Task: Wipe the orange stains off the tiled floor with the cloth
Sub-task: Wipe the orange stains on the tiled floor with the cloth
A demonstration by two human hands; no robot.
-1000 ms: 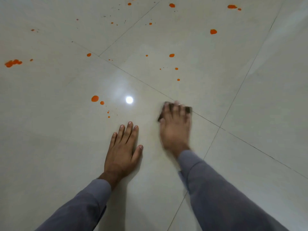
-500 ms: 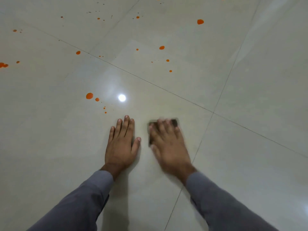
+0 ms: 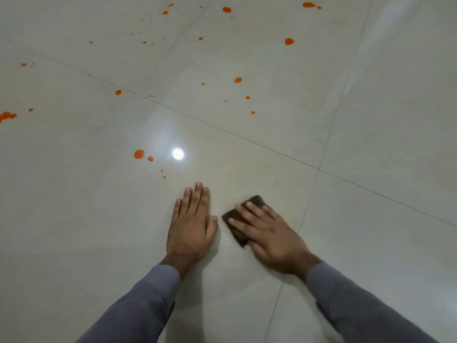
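My right hand (image 3: 269,233) presses a small dark cloth (image 3: 237,219) flat against the pale tiled floor (image 3: 371,120), fingers spread over it and pointing up-left. Just left of it my left hand (image 3: 191,224) lies flat on the tile, palm down, holding nothing. The nearest orange stain (image 3: 139,153) is a round drop up-left of my left hand, with smaller drops (image 3: 150,158) trailing from it. Several more orange stains (image 3: 238,80) dot the tiles farther away, and a larger smear (image 3: 7,116) sits at the left edge.
Dark grout lines (image 3: 247,139) cross the floor diagonally and meet right of my hands. A bright light reflection (image 3: 178,153) shines on the glossy tile beside the nearest stain. Grey sleeves cover both forearms.
My right hand slid the cloth from the grout line back toward me and leftward, then a little right, turning it diagonal. My left hand stayed planted.
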